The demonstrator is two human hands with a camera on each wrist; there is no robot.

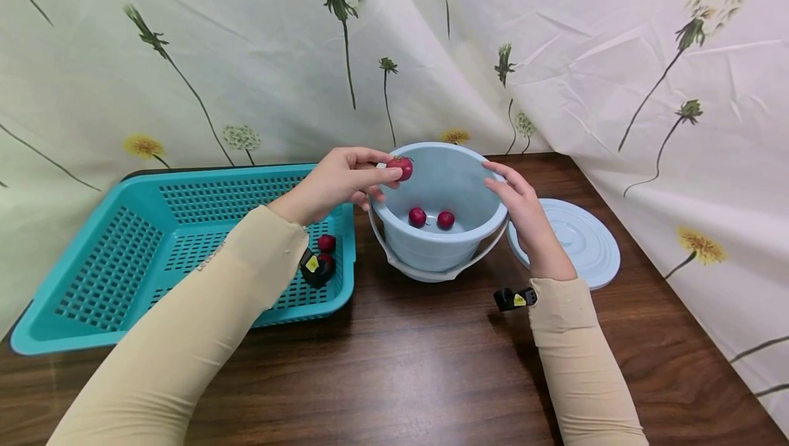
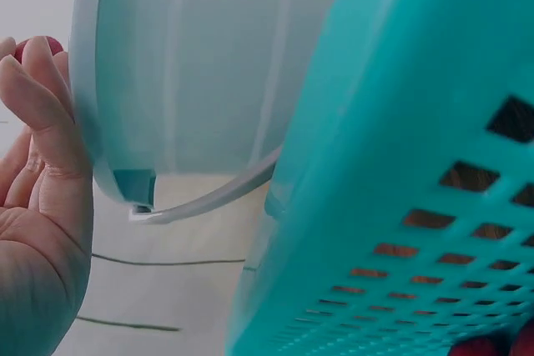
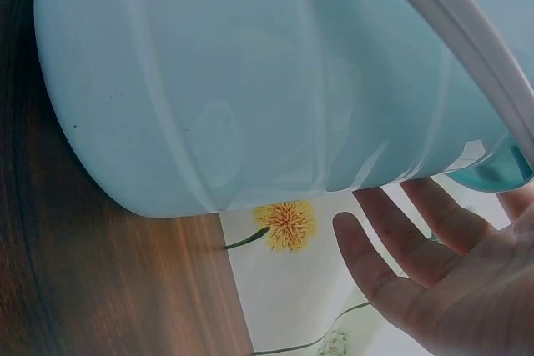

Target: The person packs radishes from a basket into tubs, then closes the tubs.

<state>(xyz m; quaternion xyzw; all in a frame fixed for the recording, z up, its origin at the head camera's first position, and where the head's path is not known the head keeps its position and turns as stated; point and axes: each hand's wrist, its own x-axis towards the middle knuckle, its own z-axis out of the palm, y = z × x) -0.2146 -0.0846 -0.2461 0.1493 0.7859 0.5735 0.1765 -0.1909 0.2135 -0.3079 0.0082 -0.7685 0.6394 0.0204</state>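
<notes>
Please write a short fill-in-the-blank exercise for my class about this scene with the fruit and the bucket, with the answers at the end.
1. The left hand holds a red fruit near the rim of the bucket, which is light ____ in colour.
2. In the head view, ____ fruits lie inside the bucket.
3. In that view, the lid lies to the ____ of the bucket.
4. Between the teal basket and the lid stands the ____.

Missing words: blue; two; right; bucket.

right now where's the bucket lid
In the head view, the lid lies on the table at the right, just beside the bucket, partly hidden behind the right hand.
</notes>
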